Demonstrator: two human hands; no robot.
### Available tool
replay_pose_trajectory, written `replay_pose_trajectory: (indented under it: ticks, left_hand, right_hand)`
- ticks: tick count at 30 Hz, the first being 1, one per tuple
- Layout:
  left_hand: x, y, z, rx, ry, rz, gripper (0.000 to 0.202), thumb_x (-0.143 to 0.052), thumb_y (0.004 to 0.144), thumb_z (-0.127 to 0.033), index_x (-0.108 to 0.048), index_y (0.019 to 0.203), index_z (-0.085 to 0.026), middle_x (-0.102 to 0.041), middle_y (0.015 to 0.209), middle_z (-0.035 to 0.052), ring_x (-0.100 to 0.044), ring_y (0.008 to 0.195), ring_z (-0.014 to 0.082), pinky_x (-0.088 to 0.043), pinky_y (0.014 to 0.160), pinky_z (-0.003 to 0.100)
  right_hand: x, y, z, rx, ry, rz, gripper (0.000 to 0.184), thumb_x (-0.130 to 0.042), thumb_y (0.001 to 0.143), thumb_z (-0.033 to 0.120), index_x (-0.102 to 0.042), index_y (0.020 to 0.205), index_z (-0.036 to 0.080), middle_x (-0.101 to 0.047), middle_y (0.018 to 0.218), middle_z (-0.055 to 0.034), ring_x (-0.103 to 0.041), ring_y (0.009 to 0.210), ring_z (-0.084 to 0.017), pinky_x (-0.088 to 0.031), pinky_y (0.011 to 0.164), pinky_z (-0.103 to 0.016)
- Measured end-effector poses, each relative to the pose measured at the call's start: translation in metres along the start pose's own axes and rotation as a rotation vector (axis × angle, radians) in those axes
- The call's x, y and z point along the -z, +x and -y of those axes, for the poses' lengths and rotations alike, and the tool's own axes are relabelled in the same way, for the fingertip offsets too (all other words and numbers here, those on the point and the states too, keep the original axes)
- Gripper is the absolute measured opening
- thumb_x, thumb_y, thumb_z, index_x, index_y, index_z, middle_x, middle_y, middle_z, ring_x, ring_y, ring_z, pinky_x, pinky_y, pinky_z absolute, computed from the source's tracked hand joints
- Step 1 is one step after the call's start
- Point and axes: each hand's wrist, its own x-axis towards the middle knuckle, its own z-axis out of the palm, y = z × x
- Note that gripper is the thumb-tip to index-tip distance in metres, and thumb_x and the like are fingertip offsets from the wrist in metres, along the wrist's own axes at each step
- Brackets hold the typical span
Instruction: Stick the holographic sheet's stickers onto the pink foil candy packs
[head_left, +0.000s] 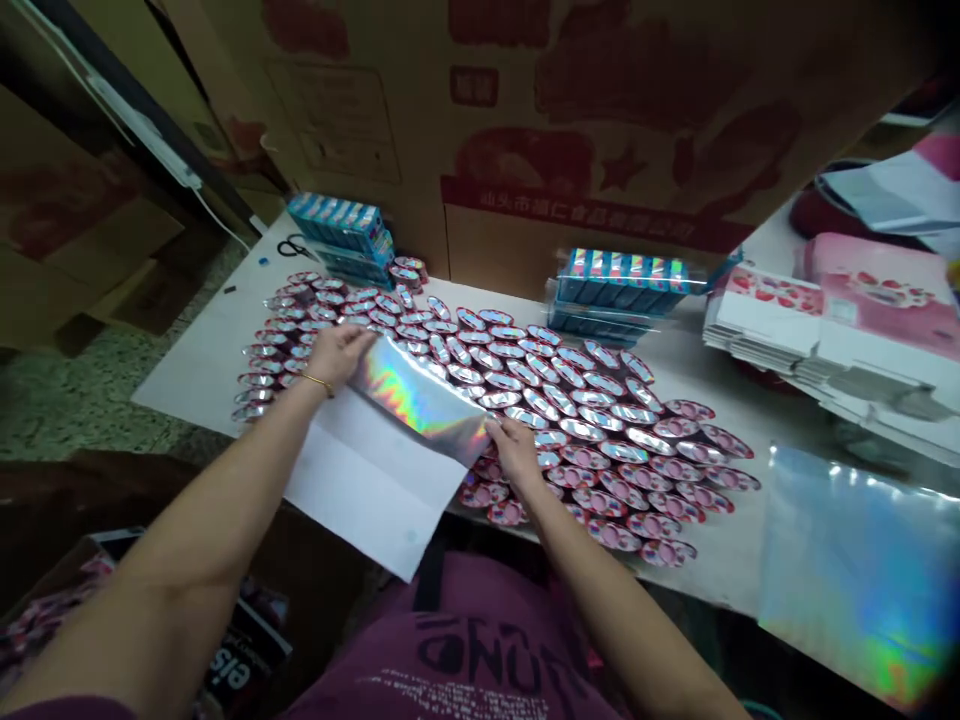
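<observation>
Between my two hands hangs a holographic sheet (409, 400), shiny and rainbow-coloured on its upper part, with a white area below the shine. My left hand (339, 355) pinches its upper left corner, and a thin gold bracelet circles that wrist. At the right edge, my right hand (516, 448) grips the sheet between thumb and fingers. Beneath and beyond the sheet, many small oval packs (555, 400) with shiny tops and red-pink printing stand close together in rows on the white table. The sheet covers some of them.
Blue boxed packs stand at the back left (341, 235) and back centre (622, 290), before a large printed carton (570, 120). Folded pink-and-white boxes (795, 320) are stacked at right, above another holographic sheet (862, 570). Black scissors (291, 246) lie near the left edge.
</observation>
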Motion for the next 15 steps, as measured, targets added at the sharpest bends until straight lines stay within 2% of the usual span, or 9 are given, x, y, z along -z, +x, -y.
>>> replay_pose_trajectory:
  ticks: [3,6,8,11,13,15]
  left_hand:
    - [-0.017,0.006,0.020,0.171,-0.193,0.199,0.031,-0.060,0.063,-0.044,-0.058,0.058,-0.013,-0.047,0.049,-0.0045,-0.039,0.049,0.0074,-0.030,0.048,0.021]
    - [-0.023,0.003,0.030,0.264,-0.379,0.268,0.033,-0.062,0.061,-0.046,-0.057,0.057,-0.013,-0.044,0.047,-0.0059,-0.035,0.045,0.0056,-0.025,0.044,0.019]
    - [-0.022,-0.003,0.029,0.312,-0.468,0.296,0.033,-0.064,0.060,-0.045,-0.056,0.057,-0.013,-0.043,0.046,-0.0063,-0.034,0.043,0.0048,-0.024,0.044,0.019]
    - [-0.015,-0.014,0.022,0.362,-0.610,0.326,0.035,-0.067,0.057,-0.046,-0.057,0.058,-0.012,-0.047,0.047,-0.0055,-0.037,0.044,0.0050,-0.027,0.045,0.019]
    - [-0.012,-0.019,0.020,0.374,-0.727,0.316,0.036,-0.069,0.054,-0.046,-0.059,0.060,-0.012,-0.052,0.051,-0.0037,-0.042,0.048,0.0063,-0.031,0.048,0.019]
    - [-0.010,-0.022,0.021,0.407,-0.824,0.288,0.037,-0.072,0.051,-0.045,-0.060,0.062,-0.012,-0.055,0.055,-0.0022,-0.046,0.051,0.0074,-0.035,0.051,0.020]
  right_hand:
    - [-0.012,0.009,-0.011,0.200,-0.372,-0.121,0.026,-0.051,0.077,0.039,-0.063,0.082,0.016,-0.061,0.078,-0.0058,-0.054,0.077,-0.019,-0.043,0.071,-0.033]
    - [-0.040,0.023,0.017,0.478,-0.529,-0.233,0.028,-0.047,0.082,0.031,-0.061,0.101,0.017,-0.058,0.098,-0.0101,-0.049,0.093,-0.021,-0.039,0.084,-0.037]
    - [-0.069,0.034,0.047,0.619,-0.522,-0.202,0.028,-0.042,0.086,0.027,-0.059,0.106,0.017,-0.057,0.098,-0.0095,-0.049,0.093,-0.019,-0.040,0.084,-0.033]
    - [-0.112,0.052,0.085,0.704,-0.546,-0.187,0.029,-0.040,0.088,0.025,-0.058,0.109,0.017,-0.056,0.097,-0.0088,-0.049,0.090,-0.018,-0.041,0.081,-0.030]
    - [-0.132,0.060,0.095,0.732,-0.617,-0.183,0.028,-0.039,0.088,0.024,-0.059,0.107,0.017,-0.057,0.095,-0.0084,-0.049,0.087,-0.018,-0.042,0.078,-0.029]
    - [-0.142,0.063,0.093,0.780,-0.706,-0.176,0.029,-0.037,0.089,0.022,-0.059,0.107,0.016,-0.058,0.095,-0.0091,-0.049,0.087,-0.019,-0.042,0.077,-0.030]
